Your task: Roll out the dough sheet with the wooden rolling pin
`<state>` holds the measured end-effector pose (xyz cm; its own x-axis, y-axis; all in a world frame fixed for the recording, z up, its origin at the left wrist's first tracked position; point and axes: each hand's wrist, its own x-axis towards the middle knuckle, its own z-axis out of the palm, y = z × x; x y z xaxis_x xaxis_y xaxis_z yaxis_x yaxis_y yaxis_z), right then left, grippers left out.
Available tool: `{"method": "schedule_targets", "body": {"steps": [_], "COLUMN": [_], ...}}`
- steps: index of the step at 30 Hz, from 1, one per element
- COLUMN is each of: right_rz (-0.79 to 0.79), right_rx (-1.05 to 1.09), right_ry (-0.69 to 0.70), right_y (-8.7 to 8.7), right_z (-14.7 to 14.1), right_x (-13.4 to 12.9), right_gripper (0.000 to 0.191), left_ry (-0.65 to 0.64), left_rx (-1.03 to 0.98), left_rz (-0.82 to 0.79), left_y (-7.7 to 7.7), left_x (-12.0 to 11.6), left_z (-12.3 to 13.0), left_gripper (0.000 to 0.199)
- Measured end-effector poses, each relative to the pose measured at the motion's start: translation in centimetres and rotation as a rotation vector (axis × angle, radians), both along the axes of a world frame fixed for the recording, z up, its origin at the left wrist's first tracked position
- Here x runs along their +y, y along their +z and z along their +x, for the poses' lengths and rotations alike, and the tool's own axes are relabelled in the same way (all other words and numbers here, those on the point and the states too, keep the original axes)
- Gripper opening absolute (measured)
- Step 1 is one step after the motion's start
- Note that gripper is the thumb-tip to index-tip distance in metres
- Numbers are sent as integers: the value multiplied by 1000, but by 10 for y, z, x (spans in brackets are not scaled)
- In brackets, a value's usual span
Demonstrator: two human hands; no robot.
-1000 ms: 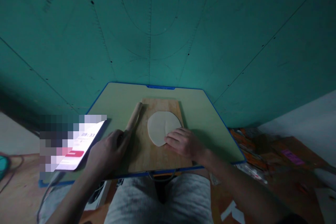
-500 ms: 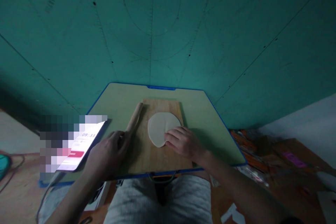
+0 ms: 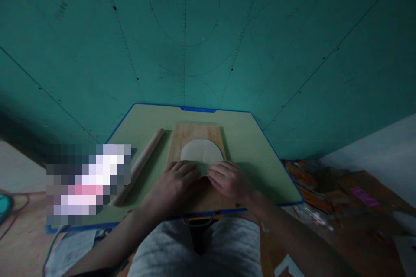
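Head view, nearest first: pale shorts (image 3: 198,264) sit below the tabletop (image 3: 256,156). Beyond them, the left hand (image 3: 178,179) and right hand (image 3: 229,177) lie close together, fingers curled narrow at the near edge of the flat, pale dough (image 3: 202,149); whether either pinches it, I cannot tell. The dough lies on a wooden board (image 3: 195,130). Left of the board, a rolling pin (image 3: 143,160) rests slantwise, apart from both hands. Farthest stands a green wall (image 3: 201,60).
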<state>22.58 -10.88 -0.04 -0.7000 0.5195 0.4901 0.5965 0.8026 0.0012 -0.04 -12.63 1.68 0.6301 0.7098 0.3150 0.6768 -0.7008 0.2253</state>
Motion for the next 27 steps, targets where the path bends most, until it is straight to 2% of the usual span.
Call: {"method": "schedule_targets", "body": {"steps": [7,16,22,27], "right_rz": [-40,0,-58,-160], "right_rx": [-1,59,11,101], "right_ry": [11,41,41,15], "right_y": [-3,-1,6,11], "right_z": [3,4,5,1], "right_x": [-7,-14,-19,-20], "right_gripper": [22,23,24,22], "left_ry": [-80,-135,-110,-112], "left_rx": [-4,-94,-24,-43], "left_rz": [40,159,42,71], "left_y": [-5,-7,-4,-7], "left_x": [1,-4,-7,-8], "left_z": [5,-3,0,8], "left_gripper": [13,19,15,32]}}
